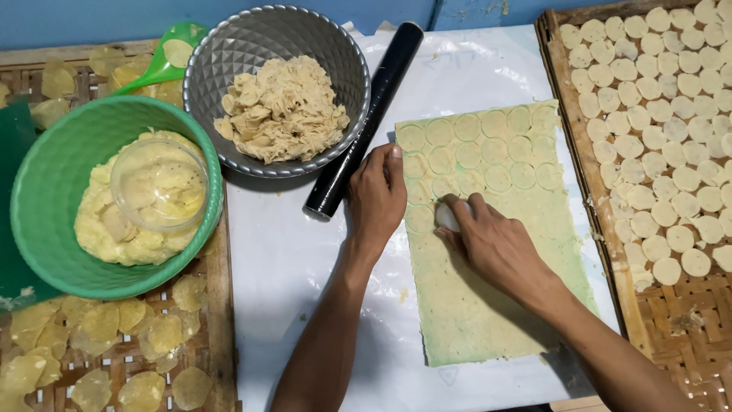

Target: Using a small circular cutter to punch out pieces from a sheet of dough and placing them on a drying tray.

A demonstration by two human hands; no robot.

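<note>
A flat rectangular sheet of pale yellow-green dough (488, 305) lies on a white plastic sheet (290, 252). Its upper half is marked with rows of cut circles (499, 149). My right hand (488, 236) presses a small round white cutter (447, 217) into the dough at its left edge. Beside it, my left hand (377, 191) rests flat, fingertips on the dough's left edge.
A black rolling pin (366, 118) lies diagonally left of the dough. A grey metal bowl (278, 88) holds dough scraps. A green bowl (114, 194) holds dough and a small clear bowl. Woven trays right (663, 152) and left (114, 351) carry several round discs.
</note>
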